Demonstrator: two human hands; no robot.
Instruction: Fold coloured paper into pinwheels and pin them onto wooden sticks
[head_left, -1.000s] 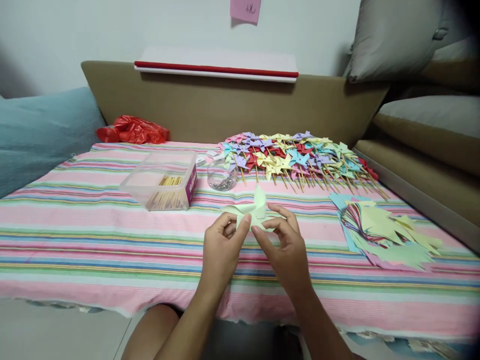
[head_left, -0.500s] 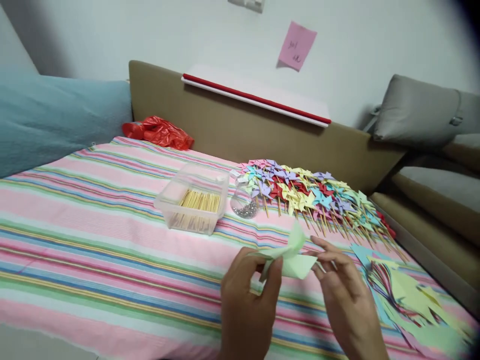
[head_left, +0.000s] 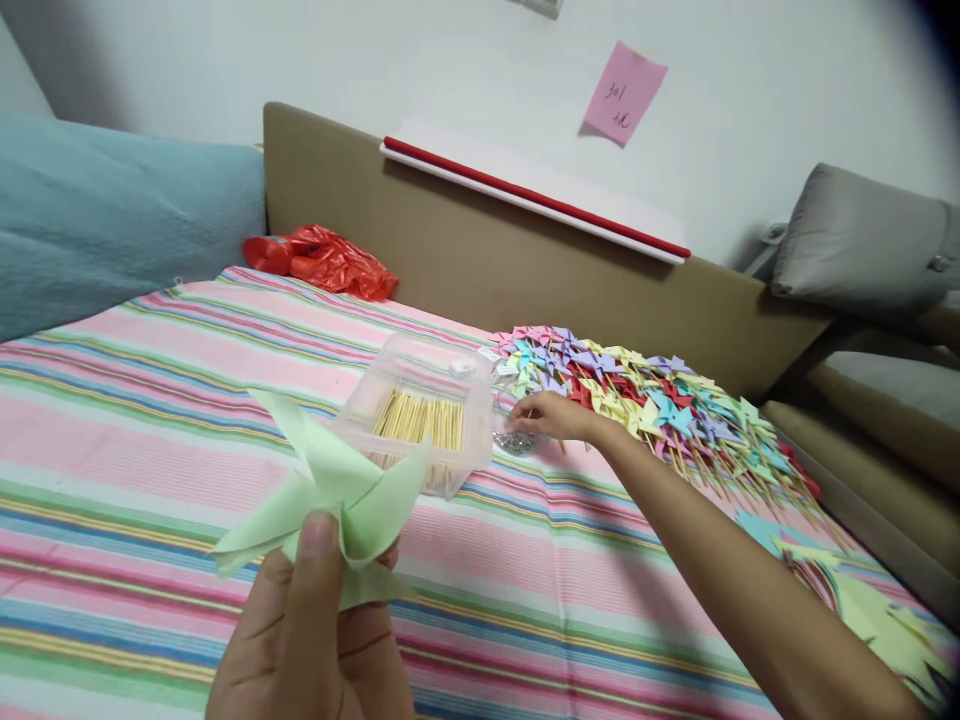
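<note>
My left hand (head_left: 307,630) pinches a light green paper pinwheel (head_left: 337,480) at its folded centre, the thumb pressed on the front and the blades spreading around it. My right hand (head_left: 553,412) is stretched out over a small clear round dish (head_left: 516,444) of tiny shiny metal pieces. Its fingers are bunched and point down into the dish; whether they grip a piece is too small to tell. Between my hands, behind the pinwheel, stands a clear plastic box (head_left: 472,440) with many thin wooden sticks (head_left: 420,418).
Many finished pinwheels on sticks (head_left: 645,400) lie in a heap at the back right. Loose coloured paper (head_left: 877,600) lies at the right edge. A red plastic bag (head_left: 330,262) rests at the back by the sofa panel (head_left: 330,180). Striped cloth (head_left: 135,450) covers the surface.
My right hand has left the pinwheel and moved forward to the round dish. My left hand has brought the pinwheel to the left and closer to me.
</note>
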